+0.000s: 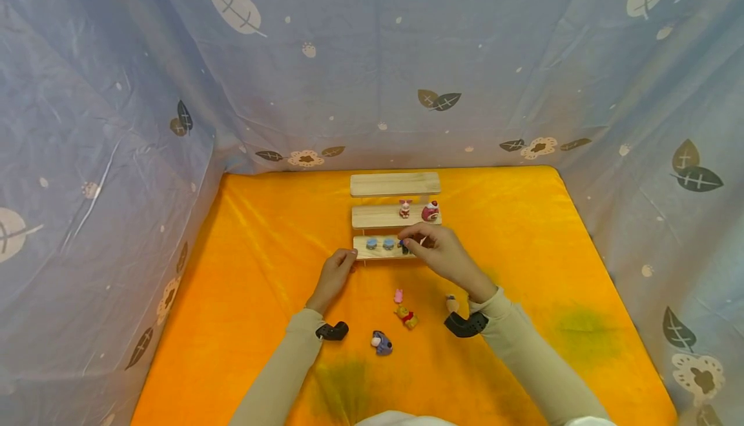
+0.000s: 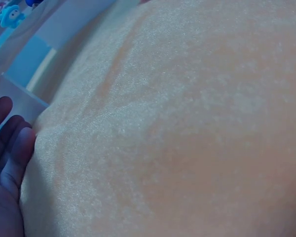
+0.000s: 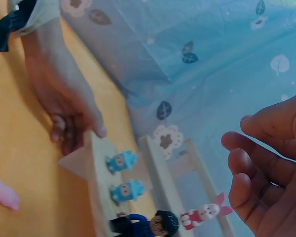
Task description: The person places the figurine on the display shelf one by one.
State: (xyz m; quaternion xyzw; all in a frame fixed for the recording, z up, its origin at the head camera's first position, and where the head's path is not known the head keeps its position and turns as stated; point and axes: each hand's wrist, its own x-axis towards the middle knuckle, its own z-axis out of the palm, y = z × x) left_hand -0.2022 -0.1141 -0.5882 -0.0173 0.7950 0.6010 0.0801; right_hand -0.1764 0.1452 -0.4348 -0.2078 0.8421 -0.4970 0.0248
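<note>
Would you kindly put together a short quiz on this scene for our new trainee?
1. True or false: the left hand touches the left end of the lowest step of the wooden shelf.
2. How many light-blue figures stand on that step?
3. Which lies on the orange cloth? A yellow figure; B red figure; C dark-haired figure.
Key: 1 true; 2 two; 3 A.

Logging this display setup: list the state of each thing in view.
Left hand: touching the bottom step's left end.
Right hand: open, beside the dark-haired figure.
Dark-haired figure: upright on the bottom step.
Two blue figures: upright there.
Yellow figure: lying on the cloth.
</note>
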